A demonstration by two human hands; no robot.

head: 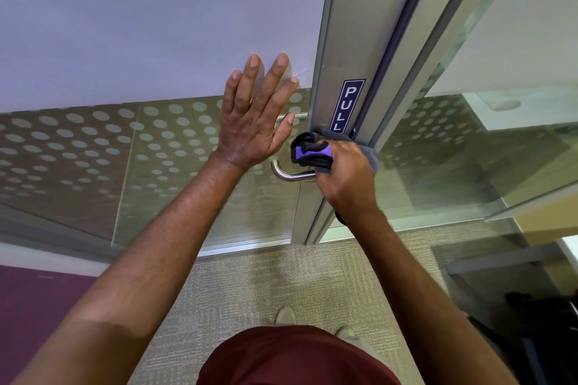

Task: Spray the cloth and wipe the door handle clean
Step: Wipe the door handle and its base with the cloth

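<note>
Head view: a glass door (194,147) with frosted dots and a metal frame (344,40) bearing a PULL sign (348,105), above beige carpet (266,284). The left hand (255,122) lies flat and released on the glass. The right hand (342,178) clenches a cloth (312,151) against the frame, just above the handle (289,174)

You see a grey, black and purple cloth (316,153), a silver door handle (289,176), a navy PULL sticker (348,106) and dotted frosted glass (93,141).
</note>
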